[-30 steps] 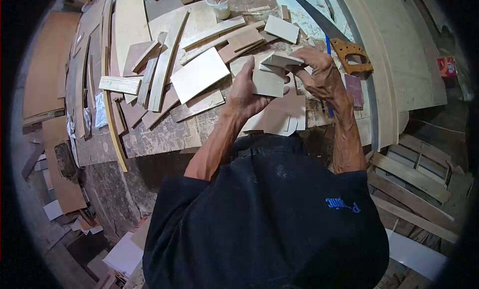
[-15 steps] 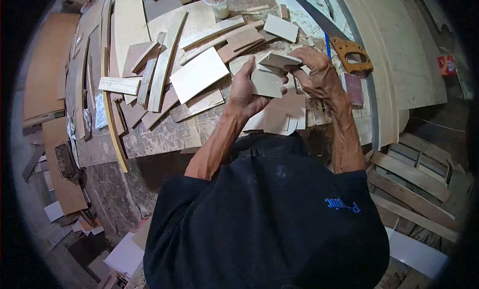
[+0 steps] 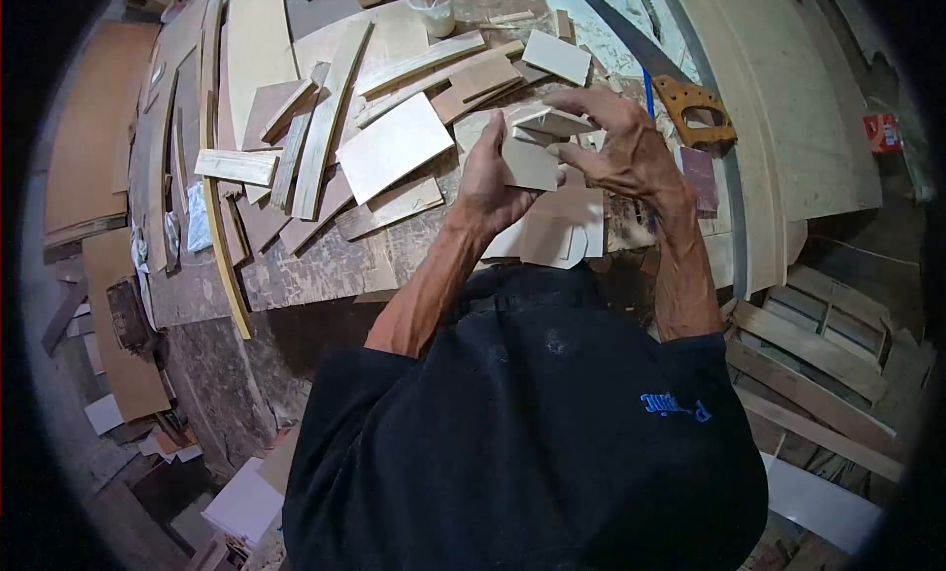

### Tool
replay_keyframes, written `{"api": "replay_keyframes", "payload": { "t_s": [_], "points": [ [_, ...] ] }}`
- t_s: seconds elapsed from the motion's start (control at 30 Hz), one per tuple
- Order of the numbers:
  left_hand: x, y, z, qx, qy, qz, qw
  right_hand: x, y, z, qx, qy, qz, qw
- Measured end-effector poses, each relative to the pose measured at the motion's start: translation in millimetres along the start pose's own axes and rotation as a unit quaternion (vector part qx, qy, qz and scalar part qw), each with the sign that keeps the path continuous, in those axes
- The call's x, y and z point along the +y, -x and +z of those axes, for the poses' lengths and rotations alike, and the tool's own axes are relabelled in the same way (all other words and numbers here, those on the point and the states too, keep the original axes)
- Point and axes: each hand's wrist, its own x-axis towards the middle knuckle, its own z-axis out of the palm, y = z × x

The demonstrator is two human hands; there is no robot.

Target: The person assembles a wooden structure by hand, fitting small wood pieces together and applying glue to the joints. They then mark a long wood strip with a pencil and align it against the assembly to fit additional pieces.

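Flat piece [image 3: 529,164]: above the tabletop [image 3: 325,268], with the angled piece [image 3: 557,122] at its upper edge.
Left grip [image 3: 487,180]: I hold the flat piece in it.
Right grip [image 3: 628,142]: curved at the angled piece; whether it pinches, I cannot tell.
Saw [image 3: 674,94]: to the right.

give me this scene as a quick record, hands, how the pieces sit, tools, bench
left: left hand grips a pale board piece
right: right hand at the right end of a second board piece; grip unclear
overlap: second board piece over the pale board piece's upper part
tool: handsaw, right of the hands
container: plastic cup, far side
surface: workbench, strewn with loose boards
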Motion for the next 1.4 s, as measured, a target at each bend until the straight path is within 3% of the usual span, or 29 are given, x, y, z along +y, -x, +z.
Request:
{"api": "replay_keyframes", "payload": {
  "t_s": [0.17,0.6,0.8,1.1,1.3,1.4],
  "points": [
    [0,2,11,0.038,0.004,-0.008,0.999,6,-7,8,-0.019,0.0,-0.046,0.999],
    [-2,0,16,0.058,-0.005,-0.029,0.998,7,-9,8,-0.047,-0.025,-0.028,0.998],
    [-1,1,9,-0.008,-0.051,-0.024,0.998,10,-8,12,-0.023,-0.041,-0.057,0.997],
    [-3,4,23,0.063,-0.05,-0.025,0.996,13,-4,14,-0.025,-0.055,-0.058,0.996],
    [-3,1,12,-0.004,-0.004,-0.025,1.0,9,-7,8,-0.045,0.031,-0.036,0.998],
    [0,4,12,-0.032,-0.026,-0.014,0.999,9,-8,13,-0.004,0.034,-0.038,0.999]
  ]
}}
